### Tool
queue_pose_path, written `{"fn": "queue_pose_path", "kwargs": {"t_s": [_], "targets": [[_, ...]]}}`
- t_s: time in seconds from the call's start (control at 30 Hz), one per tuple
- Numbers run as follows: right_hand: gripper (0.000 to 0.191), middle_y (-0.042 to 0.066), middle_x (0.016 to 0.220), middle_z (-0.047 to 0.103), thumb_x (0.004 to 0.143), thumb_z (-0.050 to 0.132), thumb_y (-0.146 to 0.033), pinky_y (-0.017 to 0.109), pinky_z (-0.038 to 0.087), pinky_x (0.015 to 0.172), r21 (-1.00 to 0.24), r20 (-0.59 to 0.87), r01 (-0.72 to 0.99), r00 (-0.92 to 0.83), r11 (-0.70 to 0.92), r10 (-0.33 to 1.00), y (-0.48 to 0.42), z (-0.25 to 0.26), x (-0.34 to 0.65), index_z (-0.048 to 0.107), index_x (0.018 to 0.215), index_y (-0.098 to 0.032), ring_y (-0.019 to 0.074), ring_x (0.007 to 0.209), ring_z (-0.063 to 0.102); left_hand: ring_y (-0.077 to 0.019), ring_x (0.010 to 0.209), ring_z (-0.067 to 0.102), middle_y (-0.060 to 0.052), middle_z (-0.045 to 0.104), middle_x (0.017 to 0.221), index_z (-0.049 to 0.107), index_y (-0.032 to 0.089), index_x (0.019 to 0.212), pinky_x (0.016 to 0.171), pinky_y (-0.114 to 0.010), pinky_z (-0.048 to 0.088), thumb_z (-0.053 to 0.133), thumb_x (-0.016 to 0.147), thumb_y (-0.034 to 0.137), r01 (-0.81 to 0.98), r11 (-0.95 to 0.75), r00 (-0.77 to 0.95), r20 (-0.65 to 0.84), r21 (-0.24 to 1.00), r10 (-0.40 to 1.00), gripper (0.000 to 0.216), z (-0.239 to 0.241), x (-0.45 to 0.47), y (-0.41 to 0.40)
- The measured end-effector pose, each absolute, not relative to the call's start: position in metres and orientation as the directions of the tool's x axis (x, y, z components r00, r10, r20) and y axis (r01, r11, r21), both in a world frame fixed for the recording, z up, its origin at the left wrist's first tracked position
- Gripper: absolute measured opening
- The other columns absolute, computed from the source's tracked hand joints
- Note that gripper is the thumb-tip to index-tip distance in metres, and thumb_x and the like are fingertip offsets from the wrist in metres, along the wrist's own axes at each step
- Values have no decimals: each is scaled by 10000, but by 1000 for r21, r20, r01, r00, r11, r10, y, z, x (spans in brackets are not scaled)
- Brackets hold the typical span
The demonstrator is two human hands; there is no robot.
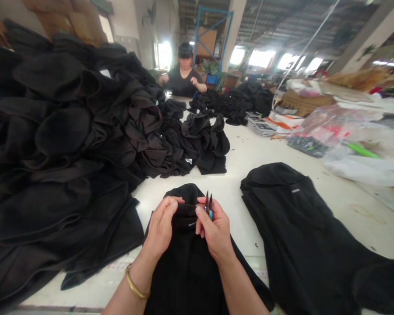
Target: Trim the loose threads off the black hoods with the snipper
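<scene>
- Left hand (160, 223) is pinching the fold of a black garment (187, 262), fingers closed, gold bangle (136, 281) sitting on the wrist
- Right hand (215, 232) is gripping blue-handled thread snips (209, 206), tips pointing up, just beside the left fingers
- Garment is lying at the near tabletop (249, 162) edge, its small pale print (192, 224) too tiny to read
- Second black garment (282, 205) is lying flat to the right, its pale label (295, 190) unreadable
- Huge black garment pile (52, 131) is filling the left side
- Plastic bags (351, 144) are sitting along the right edge
- Seated co-worker (184, 74) is working at the far end, hands partly hidden
</scene>
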State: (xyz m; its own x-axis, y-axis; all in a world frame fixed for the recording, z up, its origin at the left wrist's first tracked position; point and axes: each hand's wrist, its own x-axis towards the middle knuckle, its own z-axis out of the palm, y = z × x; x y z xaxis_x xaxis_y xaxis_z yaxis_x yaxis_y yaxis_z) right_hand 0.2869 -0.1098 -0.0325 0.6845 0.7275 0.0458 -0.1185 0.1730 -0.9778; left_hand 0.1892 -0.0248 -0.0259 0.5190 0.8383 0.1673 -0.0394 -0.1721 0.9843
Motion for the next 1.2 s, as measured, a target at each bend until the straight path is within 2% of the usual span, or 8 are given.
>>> {"fn": "queue_pose_path", "kwargs": {"t_s": [0.1, 0.2, 0.43, 0.5, 0.6, 0.77, 1.0, 1.2], "targets": [[257, -87, 490, 488, 774, 596, -345, 142, 279, 335, -976, 46, -120, 695, 179, 718, -110, -34, 287, 518, 962, -188, 31, 331, 398, -146, 610, 415, 16, 461, 626, 484, 205, 666, 603, -236, 338, 405, 859, 393, -15, -111, 534, 102, 994, 839, 281, -27, 189, -28], [266, -80, 514, 502, 763, 609, -334, 141, 280, 332, -975, 44, -125, 698, 183, 715, -109, -34, 286, 518, 962, -182, 31, 341, 411, -135, 595, 365, 24, 395, 622, 431, 205, 648, 584, -228, 325, 416, 857, 401, -41, -110, 509, 115, 993, 853, 287, -27, 190, -30], [269, -74, 544, 522, 752, 624, -323, 136, 274, 317, -972, 23, -149, 707, 181, 707, -110, -33, 288, 518, 954, -181, 25, 333, 402, -139, 658, 475, 14, 535, 716, 583, 217, 843, 626, -232, 379, 563, 779, 377, -173, 82, 604, 39, 982, 796, 173, -26, 191, -29], [281, -59, 600, 556, 733, 642, -312, 134, 282, 314, -969, 24, -155, 716, 193, 697, -110, -33, 289, 520, 952, -185, 28, 352, 428, -169, 742, 533, -11, 595, 774, 635, 222, 890, 711, -260, 402, 647, 715, 298, -126, -29, 634, 103, 992, 767, 191, -25, 190, -30], [306, -7, 764, 622, 704, 662, -292, 141, 298, 306, -971, 27, -145, 719, 189, 694, -110, -32, 290, 519, 953, -185, 47, 410, 493, -195, 853, 558, -39, 618, 831, 675, 215, 716, 813, -296, 395, 646, 697, 178, -85, -331, 490, 329, 940, 808, 51, -28, 189, -30], [315, 10, 834, 620, 697, 666, -269, 137, 297, 306, -985, 44, -89, 693, 145, 719, -109, -33, 288, 519, 964, -189, 67, 476, 544, -145, 786, 552, 1, 567, 768, 555, 194, 595, 716, -260, 419, 587, 685, 43, -122, -560, 254, 571, 820, 781, 179, -37, 187, -25], [265, -58, 492, 539, 763, 605, -379, 124, 205, 284, -977, -30, -181, 632, 110, 774, -111, -29, 282, 534, 893, -160, 3, 281, 327, -114, 738, 531, 28, 526, 714, 375, 174, 547, 678, -226, 406, 596, 651, -16, -68, -645, 179, 645, 761, 743, 310, -38, 187, -27], [297, 28, 708, 650, 745, 615, -395, 141, 217, 285, -980, -40, -176, 612, 87, 790, -109, -28, 274, 571, 913, -154, -2, 300, 345, -110, 734, 533, 22, 526, 735, 332, 176, 555, 662, -222, 403, 573, 688, 14, -51, -606, 238, 599, 794, 765, 320, -42, 191, -29]]}}
